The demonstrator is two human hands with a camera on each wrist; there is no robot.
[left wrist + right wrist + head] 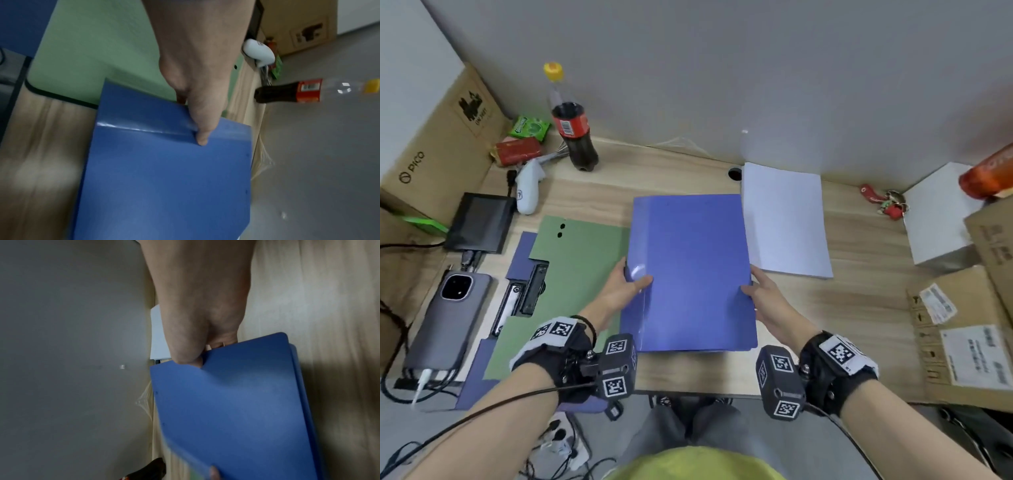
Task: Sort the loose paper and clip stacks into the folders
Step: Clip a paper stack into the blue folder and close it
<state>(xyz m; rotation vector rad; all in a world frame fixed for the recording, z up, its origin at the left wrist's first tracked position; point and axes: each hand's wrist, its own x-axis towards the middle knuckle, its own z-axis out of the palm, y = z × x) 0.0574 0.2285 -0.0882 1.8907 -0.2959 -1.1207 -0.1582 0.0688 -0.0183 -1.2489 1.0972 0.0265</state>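
Head view: my left hand (625,287) and right hand (763,291) pinch the closed blue plastic folder (688,274) at its side edges, thumbs on top, over the wooden table (842,308). I judge it light, flexible, glossy-slick; opposing mid-edge grips suit.

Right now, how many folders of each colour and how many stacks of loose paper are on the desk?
Blue folders: 2, one held, one under the green
Green folders: 1
White paper stacks: 1
Total: 4
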